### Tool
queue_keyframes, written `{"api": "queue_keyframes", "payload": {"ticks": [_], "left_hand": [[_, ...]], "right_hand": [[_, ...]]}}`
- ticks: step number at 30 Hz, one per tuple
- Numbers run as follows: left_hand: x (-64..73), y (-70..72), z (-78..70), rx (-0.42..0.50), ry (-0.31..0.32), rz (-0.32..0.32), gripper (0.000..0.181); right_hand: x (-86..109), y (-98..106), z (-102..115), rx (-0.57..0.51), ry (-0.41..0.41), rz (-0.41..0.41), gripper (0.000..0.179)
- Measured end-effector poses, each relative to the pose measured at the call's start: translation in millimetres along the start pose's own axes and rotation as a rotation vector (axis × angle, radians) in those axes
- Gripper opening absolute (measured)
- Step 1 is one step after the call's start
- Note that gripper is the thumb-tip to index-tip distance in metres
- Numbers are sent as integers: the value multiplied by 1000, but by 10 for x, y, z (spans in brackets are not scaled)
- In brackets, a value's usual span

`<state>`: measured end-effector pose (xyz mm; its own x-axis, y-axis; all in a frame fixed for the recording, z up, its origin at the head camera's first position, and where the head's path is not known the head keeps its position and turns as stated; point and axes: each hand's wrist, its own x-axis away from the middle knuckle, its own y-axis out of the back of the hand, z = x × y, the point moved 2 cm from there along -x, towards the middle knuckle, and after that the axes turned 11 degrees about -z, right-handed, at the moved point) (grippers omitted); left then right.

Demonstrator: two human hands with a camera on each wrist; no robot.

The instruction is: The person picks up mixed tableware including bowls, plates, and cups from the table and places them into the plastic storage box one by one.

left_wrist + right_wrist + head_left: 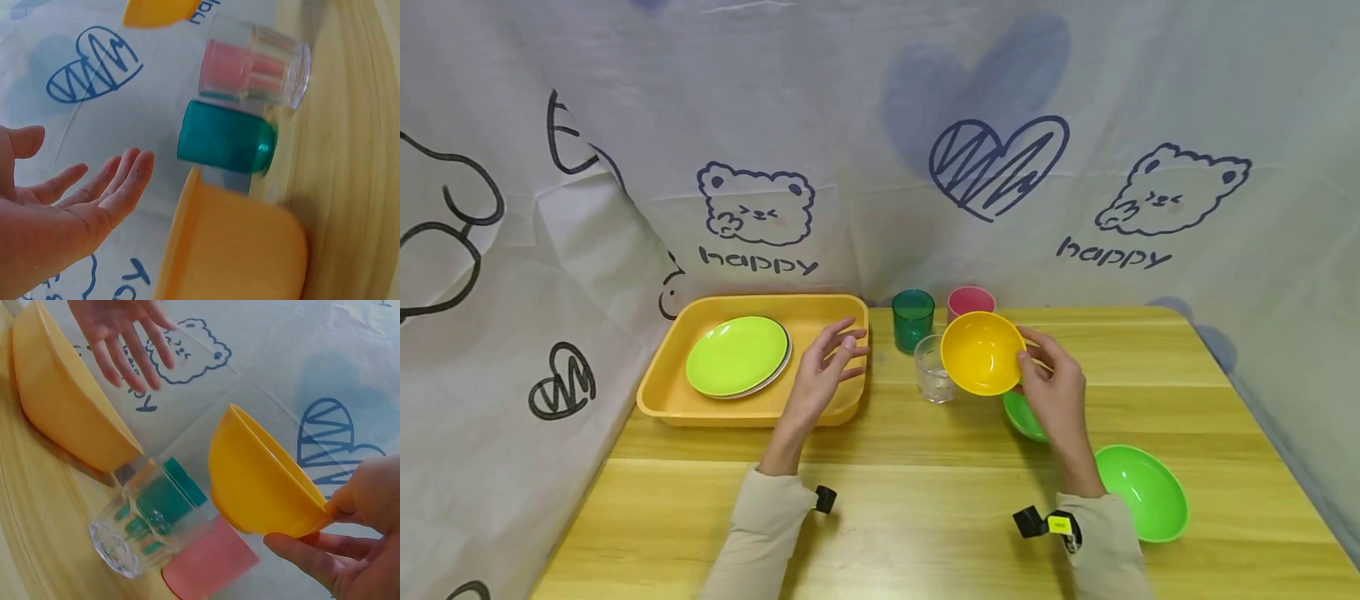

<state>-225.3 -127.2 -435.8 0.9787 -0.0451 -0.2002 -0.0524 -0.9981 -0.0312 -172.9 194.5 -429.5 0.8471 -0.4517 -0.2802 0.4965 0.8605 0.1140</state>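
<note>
At three o'clock from the spread-fingered left hand (819, 375), a yellow bowl (982, 353) hangs pinched by the right hand (1056, 388).

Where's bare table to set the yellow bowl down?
Bare: table between the sleeves; also right of the right hand, behind the nearer green bowl. Crowded: teal cup, pink cup, clear glass and partly hidden green bowl, near the held yellow bowl.

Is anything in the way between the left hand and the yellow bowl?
Nothing visible blocks the gap between the left hand and the yellow bowl, which the right hand holds up. The clear glass and teal cup stand on the table near that path, but lower down.
</note>
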Motion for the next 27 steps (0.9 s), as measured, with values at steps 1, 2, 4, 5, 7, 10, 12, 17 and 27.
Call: {"api": "queue_keyframes", "payload": {"ticks": [1, 2, 4, 5, 7, 10, 12, 17, 27], "left_hand": [[6, -36, 12, 5, 5, 6, 48], [7, -71, 22, 13, 11, 11, 48], [6, -133, 29, 23, 14, 20, 47], [4, -162, 27, 28, 14, 25, 46], [-4, -224, 12, 35, 13, 39, 46], [-6, -326, -23, 39, 12, 69, 46], [0, -400, -43, 43, 15, 100, 46], [7, -575, -56, 50, 23, 176, 48], [48, -648, 1, 63, 70, 227, 45]], "right_hand": [[10, -12, -2, -1, -2, -3, 36], [32, -22, 40, -2, -4, -6, 36], [50, -37, 54, -8, -3, -11, 35], [55, -44, 65, -9, -2, -12, 35], [63, -57, 94, -10, 2, -13, 35], [45, -79, 70, -11, 8, -10, 35], [48, -88, 78, -7, 11, -4, 35], [70, -89, 106, -24, 6, 2, 35], [100, -186, 91, -65, 33, 111, 32]]}}
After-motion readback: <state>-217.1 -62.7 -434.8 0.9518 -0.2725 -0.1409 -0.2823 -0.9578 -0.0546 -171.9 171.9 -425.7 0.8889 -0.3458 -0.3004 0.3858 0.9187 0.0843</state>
